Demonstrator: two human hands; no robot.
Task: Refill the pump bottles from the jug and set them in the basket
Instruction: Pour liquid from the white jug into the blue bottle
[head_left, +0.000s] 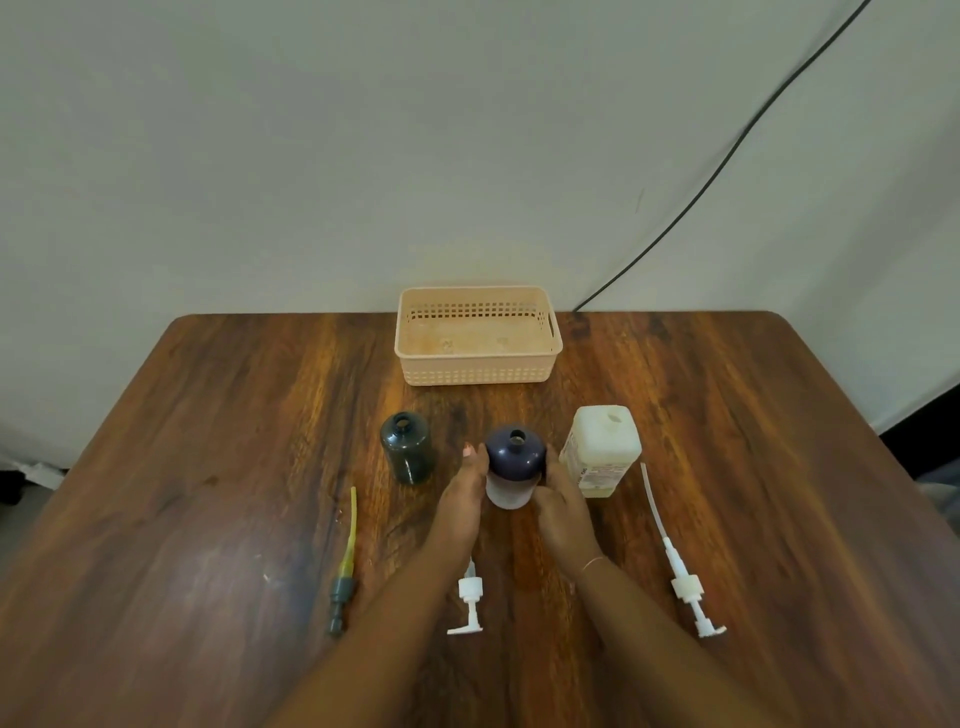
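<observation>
Two bare forearms rise from the bottom edge of the frame and converge toward the centre, above a dark wooden tabletop (208, 467). Lying flat nearest the bottom are three removed pumps: a grey pump with a yellowish tube (344, 566) at lower left, a white pump (469, 603) just left of centre, its tube hidden under the left forearm, and a second white pump with a long clear tube (675, 556) at lower right.

A thin bracelet (592, 563) circles the right wrist. Above it, at frame centre, the left hand (465, 499) lies against the left side of the blue-topped bottle (514, 467), fingers extended along it and pointing away, one pale nail showing. The right hand (561, 506) cups the bottle's right side, fingers curled round it. Both hands press in on the bottle from opposite sides; it stands upright on the tabletop, neck open, dark blue above and frosted pale below.

Left of it, apart from the left hand, stands a dark smoky bottle (406, 453), also open at the neck. To the right, just beside the right hand, stands the squarish whitish jug (602, 449) with a label on its side.

Farther up, at the tabletop's back edge, sits a peach perforated basket (478, 371) against a pale wall (260, 156). A black cable (727, 156) runs diagonally across the upper right.
</observation>
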